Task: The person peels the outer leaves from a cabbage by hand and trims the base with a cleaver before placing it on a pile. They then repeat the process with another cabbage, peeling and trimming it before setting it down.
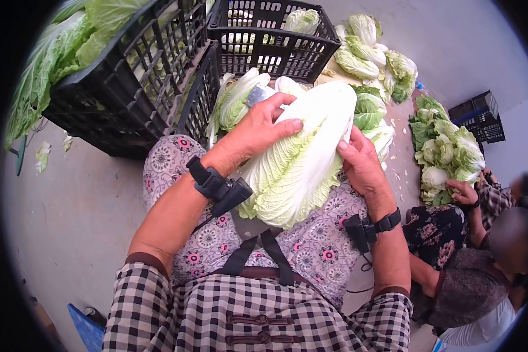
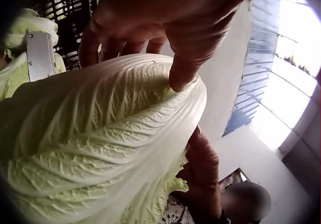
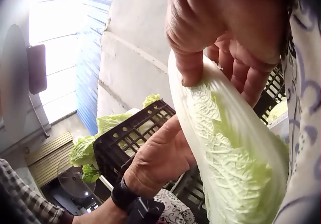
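Pale green and white, the napa cabbage (image 1: 302, 158) is held above the person's patterned lap (image 1: 208, 234), its white base pointing away from the body and its leafy end toward it. The left hand (image 1: 267, 126) grips one side, thumb pressed on the outer leaf, the other fingers apart and bent over the far side. The right hand (image 1: 364, 161) grips the opposite side, thumb against the edge and fingers curled behind. Beyond lie more napa cabbages (image 1: 234, 102), with a flat grey metal piece (image 1: 258, 95) among them. Black plastic crates (image 1: 276, 38) stand ahead and to the left, holding further cabbages
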Action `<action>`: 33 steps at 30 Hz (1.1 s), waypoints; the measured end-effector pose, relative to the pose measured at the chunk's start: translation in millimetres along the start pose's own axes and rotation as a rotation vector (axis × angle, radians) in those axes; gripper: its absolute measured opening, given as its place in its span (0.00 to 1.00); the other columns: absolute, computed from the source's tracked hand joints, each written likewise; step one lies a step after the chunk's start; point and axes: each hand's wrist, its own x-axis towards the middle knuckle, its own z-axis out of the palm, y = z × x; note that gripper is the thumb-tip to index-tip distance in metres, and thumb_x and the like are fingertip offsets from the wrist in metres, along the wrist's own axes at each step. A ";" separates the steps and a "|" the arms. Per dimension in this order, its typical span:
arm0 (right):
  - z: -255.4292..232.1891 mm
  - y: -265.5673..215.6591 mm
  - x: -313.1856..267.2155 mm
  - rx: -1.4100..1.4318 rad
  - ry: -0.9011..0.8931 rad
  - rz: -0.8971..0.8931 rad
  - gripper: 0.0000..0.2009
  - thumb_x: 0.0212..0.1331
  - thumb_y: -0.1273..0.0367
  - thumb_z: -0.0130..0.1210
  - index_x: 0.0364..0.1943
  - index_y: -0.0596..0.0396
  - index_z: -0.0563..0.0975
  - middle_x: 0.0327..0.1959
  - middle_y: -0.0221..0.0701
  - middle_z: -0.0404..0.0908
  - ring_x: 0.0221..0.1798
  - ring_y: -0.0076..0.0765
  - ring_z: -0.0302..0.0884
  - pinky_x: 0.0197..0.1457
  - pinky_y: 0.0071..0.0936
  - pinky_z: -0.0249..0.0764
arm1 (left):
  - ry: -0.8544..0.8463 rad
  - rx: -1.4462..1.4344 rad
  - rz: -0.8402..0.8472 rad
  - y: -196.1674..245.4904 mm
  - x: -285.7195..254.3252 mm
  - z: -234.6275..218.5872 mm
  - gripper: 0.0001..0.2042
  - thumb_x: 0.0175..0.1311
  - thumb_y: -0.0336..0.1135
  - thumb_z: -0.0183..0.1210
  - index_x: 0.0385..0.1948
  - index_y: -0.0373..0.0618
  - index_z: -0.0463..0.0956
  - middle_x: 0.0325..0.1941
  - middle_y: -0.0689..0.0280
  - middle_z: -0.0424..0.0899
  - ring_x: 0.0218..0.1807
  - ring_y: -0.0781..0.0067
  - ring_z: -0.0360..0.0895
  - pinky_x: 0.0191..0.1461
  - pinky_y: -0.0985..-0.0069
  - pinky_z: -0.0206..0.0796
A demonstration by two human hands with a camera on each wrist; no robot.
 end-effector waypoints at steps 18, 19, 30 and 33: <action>11.1 -2.9 1.9 -0.198 0.003 0.020 0.37 0.52 0.57 0.60 0.63 0.60 0.57 0.59 0.38 0.66 0.62 0.35 0.62 0.64 0.33 0.58 | 0.070 0.122 0.134 3.3 -3.9 -4.8 0.26 0.54 0.40 0.63 0.53 0.40 0.66 0.41 0.62 0.79 0.41 0.76 0.75 0.46 0.77 0.68; 9.2 -2.4 2.3 -0.251 -0.023 -0.011 0.39 0.50 0.55 0.61 0.63 0.61 0.57 0.59 0.40 0.66 0.62 0.37 0.62 0.65 0.35 0.58 | 0.091 0.110 0.136 1.1 -4.3 -0.4 0.26 0.52 0.37 0.64 0.53 0.39 0.67 0.40 0.62 0.80 0.39 0.75 0.76 0.45 0.77 0.69; 4.7 -4.1 -5.7 -0.216 -0.054 -0.080 0.41 0.48 0.59 0.63 0.64 0.59 0.55 0.61 0.38 0.63 0.63 0.38 0.61 0.66 0.35 0.56 | -0.128 0.218 0.092 8.6 -13.5 21.8 0.38 0.44 0.39 0.69 0.60 0.41 0.59 0.55 0.57 0.71 0.58 0.66 0.68 0.62 0.71 0.59; 4.2 -3.5 -4.9 -0.218 -0.070 -0.075 0.40 0.49 0.60 0.62 0.65 0.59 0.55 0.62 0.39 0.63 0.64 0.37 0.60 0.66 0.34 0.56 | -0.152 0.054 0.079 3.6 -12.7 23.7 0.35 0.50 0.38 0.66 0.60 0.38 0.59 0.54 0.59 0.72 0.56 0.72 0.69 0.61 0.73 0.60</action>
